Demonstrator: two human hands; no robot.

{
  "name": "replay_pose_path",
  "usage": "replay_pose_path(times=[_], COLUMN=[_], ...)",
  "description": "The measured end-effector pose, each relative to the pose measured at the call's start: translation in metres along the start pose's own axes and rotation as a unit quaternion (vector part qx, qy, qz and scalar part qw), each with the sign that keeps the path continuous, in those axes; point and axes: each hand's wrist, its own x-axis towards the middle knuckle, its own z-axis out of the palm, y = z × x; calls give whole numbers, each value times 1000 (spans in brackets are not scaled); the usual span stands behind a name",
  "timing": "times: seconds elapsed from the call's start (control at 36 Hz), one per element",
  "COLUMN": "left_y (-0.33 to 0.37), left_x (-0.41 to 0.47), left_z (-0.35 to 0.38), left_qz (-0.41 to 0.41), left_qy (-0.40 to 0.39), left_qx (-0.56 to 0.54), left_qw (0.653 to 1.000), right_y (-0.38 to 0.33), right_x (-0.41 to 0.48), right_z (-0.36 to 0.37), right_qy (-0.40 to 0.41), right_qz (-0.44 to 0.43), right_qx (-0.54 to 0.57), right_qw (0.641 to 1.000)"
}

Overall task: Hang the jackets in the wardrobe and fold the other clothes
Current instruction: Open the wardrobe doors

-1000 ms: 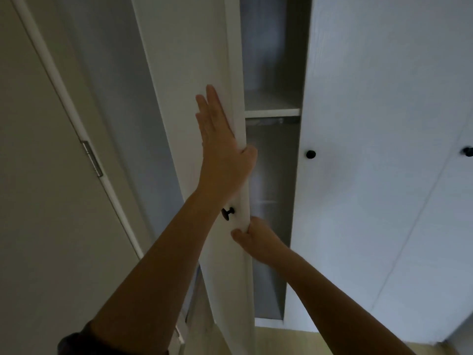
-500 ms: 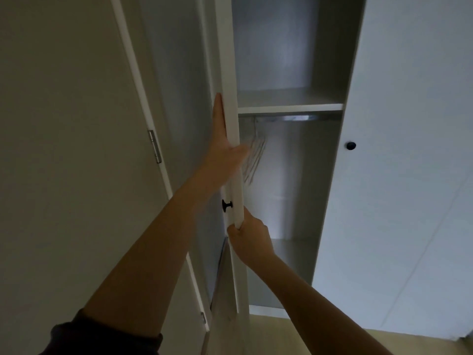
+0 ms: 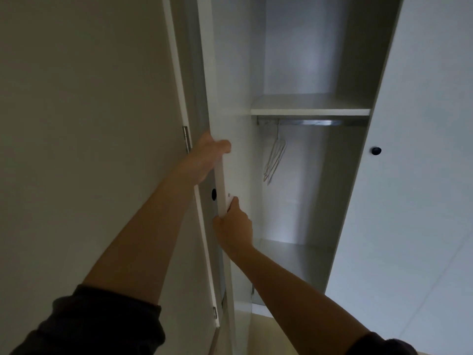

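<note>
wardrobe (image 3: 307, 105) open; door (image 3: 230, 98) edge gripped, left hand (image 3: 204, 160) above right hand (image 3: 234, 231).

You can reach into the wardrobe (image 3: 294, 60) through the tall gap between the open door (image 3: 230, 98) on the left and the shut door (image 3: 409, 175) on the right. A shelf (image 3: 309, 108) cuts across up high, with a metal rail (image 3: 312, 122) just under it. Thin hangers (image 3: 275, 160) dangle from the rail's left end, near the open door, so that corner is crowded. There is room below the rail, down to the bottom board (image 3: 294, 254). Your left hand (image 3: 204, 160) and right hand (image 3: 234, 226) grip the open door's edge, at the gap's left side.
</note>
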Motion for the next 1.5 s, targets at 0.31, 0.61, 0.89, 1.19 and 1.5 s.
replay_pose_path(times=[0.31,0.61,0.89,1.19,1.5], left_y=[-8,-20,-48,-67,-91], left_x=[3,2,-19,-17,44], left_z=[-40,-40,17,141,278], left_qz=[-50,-1,222,258,195], left_qy=[-4,60,296,256,29], left_qx=[-53,-106,96,271,225], left_qw=[997,993,924,891,954], right_y=[-19,0,67,163,226], right_x=[9,28,39,78,132], right_z=[37,33,-57,-182,-296], right_qy=[-17,-153,-232,-101,95], right_qz=[24,-25,-103,-57,-38], right_qx=[-37,-49,-4,21,17], right_qw=[999,987,967,993,995])
